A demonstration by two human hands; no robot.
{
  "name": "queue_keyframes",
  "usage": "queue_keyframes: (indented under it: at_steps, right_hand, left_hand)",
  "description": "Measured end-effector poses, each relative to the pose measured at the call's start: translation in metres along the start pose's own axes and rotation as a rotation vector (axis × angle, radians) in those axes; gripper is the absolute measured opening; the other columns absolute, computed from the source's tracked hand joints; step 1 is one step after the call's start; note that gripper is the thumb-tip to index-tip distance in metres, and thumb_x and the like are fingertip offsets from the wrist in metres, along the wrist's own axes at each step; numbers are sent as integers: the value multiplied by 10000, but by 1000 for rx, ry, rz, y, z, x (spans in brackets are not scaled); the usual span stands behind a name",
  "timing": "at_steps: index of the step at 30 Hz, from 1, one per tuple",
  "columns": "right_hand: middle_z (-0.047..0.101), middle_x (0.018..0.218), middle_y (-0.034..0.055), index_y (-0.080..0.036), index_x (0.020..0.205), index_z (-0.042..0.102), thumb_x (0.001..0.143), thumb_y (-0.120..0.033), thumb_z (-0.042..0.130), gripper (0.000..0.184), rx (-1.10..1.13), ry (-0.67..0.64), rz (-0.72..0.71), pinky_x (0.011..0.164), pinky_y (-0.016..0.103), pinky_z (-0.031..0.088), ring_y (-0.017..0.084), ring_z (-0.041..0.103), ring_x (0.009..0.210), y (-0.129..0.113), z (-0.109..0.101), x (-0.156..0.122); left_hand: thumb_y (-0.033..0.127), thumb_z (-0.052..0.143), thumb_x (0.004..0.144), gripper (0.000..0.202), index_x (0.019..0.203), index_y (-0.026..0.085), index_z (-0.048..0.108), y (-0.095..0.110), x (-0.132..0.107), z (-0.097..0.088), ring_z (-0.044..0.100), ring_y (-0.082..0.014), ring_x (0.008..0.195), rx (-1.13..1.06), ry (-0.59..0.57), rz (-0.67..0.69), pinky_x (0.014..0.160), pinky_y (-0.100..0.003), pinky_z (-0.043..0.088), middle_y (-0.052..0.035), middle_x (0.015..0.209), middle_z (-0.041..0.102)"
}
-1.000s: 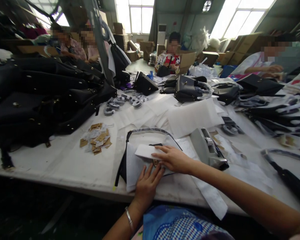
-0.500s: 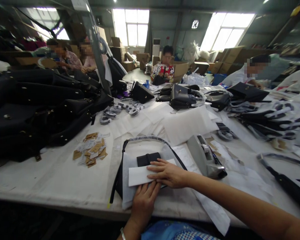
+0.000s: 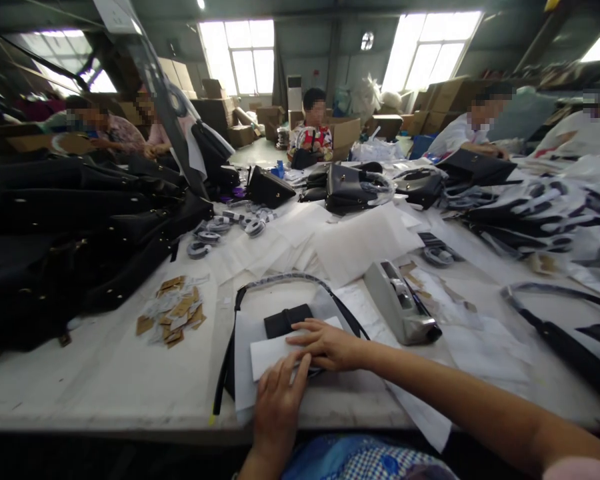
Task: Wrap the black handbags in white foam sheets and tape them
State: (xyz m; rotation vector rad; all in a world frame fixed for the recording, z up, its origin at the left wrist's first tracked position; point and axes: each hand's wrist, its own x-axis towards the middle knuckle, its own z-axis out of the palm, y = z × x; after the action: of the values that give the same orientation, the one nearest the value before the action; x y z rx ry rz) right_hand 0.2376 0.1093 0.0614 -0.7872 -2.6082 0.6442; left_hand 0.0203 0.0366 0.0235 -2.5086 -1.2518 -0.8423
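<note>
Left hand [image 3: 279, 403] shifted up onto white padding strip [image 3: 266, 355]; right hand [image 3: 334, 344] just beyond, both unclenched, pressing flat. Strip likely light, soft: pinch end beyond left fingertips.

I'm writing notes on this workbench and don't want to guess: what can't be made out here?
All in the head view:
- Part of the white strip: hidden by the right hand and left hand.
- Much of the front bag: covered by the pale sheet.
- The far-right bag: cut off by the right edge.
- The black bag pile: cut off by the left edge.
- Any print on the brown tags: too small.
</note>
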Motion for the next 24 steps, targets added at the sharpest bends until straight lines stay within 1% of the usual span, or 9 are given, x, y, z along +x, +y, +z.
queue_keyframes:
  at_steps: [2, 5, 7, 11, 14, 18, 21, 23, 24]
  right_hand:
    - [588, 1413, 75, -267, 1312, 640, 978, -284, 530, 352, 11, -2, -20, 1171, 543, 263, 269, 356, 1444, 0, 0, 0]
    - [593, 1403, 95, -254, 1320, 629, 994, -279, 512, 347, 38, 16, -63, 1178, 537, 256, 244, 377, 1436, -1, 0, 0]
    - [635, 1350, 105, -224, 1248, 672, 1004, -261, 490, 307, 50, 65, -104, 1181, 508, 273, 227, 418, 1412, -2, 1, -2]
    - [743, 1135, 96, -191, 1129, 710, 1002, -265, 498, 258, 5, 282, -156, 1107, 413, 424, 204, 602, 1234, -4, 8, -7]
    - [756, 1089, 78, -212, 1154, 690, 984, -270, 542, 232, -139, 420, -52, 1066, 437, 468, 216, 665, 1122, -7, 9, -11]
    - [752, 1094, 83, -208, 1126, 689, 983, -225, 520, 221, -207, 453, -9, 1045, 456, 484, 230, 677, 1091, -21, 1, -20]
    - [753, 1050, 84, -208, 1072, 695, 981, -228, 519, 200, -71, 452, 17, 967, 386, 531, 212, 687, 1032, -43, -2, -41]
    - [748, 931, 82, -200, 945, 706, 982, -280, 520, 206, 79, 431, 168, 851, 341, 559, 205, 697, 913, -56, 6, -61]
    - [735, 847, 77, -194, 862, 700, 987, -327, 512, 262, 175, 417, 309, 786, 328, 563, 200, 696, 830, -61, 13, -70]
  left_hand:
    - [181, 603, 922, 528, 1435, 232, 487, 0, 12, -5, 510, -300, 1334, -4, -58, 43, 1114, -516, 431, -125, 1476, 514]
    - [172, 685, 862, 755, 1525, 209, 326, -2, 22, -4, 407, -327, 1413, 9, -177, 39, 1071, -472, 486, -185, 1566, 364]
    - [162, 681, 861, 806, 1547, 174, 258, -4, 21, -1, 416, -319, 1407, 26, -220, 25, 1074, -462, 486, -193, 1556, 375]
    - [163, 588, 921, 731, 1551, 114, 221, -3, 12, 4, 435, -294, 1397, 77, -207, 8, 1107, -448, 457, -195, 1532, 412]
    - [167, 558, 938, 669, 1541, 127, 271, -2, 6, 6, 437, -301, 1395, 106, -198, 11, 1108, -453, 455, -199, 1533, 408]
    - [135, 530, 946, 600, 1516, 156, 346, -4, 4, 7, 461, -299, 1378, 121, -196, 25, 1099, -460, 462, -193, 1531, 413]
    - [93, 524, 934, 583, 1497, 166, 390, -4, 5, 6, 465, -298, 1375, 139, -205, 36, 1092, -455, 469, -191, 1528, 418]
    - [67, 519, 925, 595, 1496, 176, 394, -3, 6, 5, 456, -297, 1382, 145, -218, 34, 1093, -454, 466, -192, 1535, 406]
    - [57, 515, 921, 605, 1499, 184, 390, -3, 7, 4, 457, -296, 1382, 146, -228, 31, 1094, -455, 465, -194, 1537, 403]
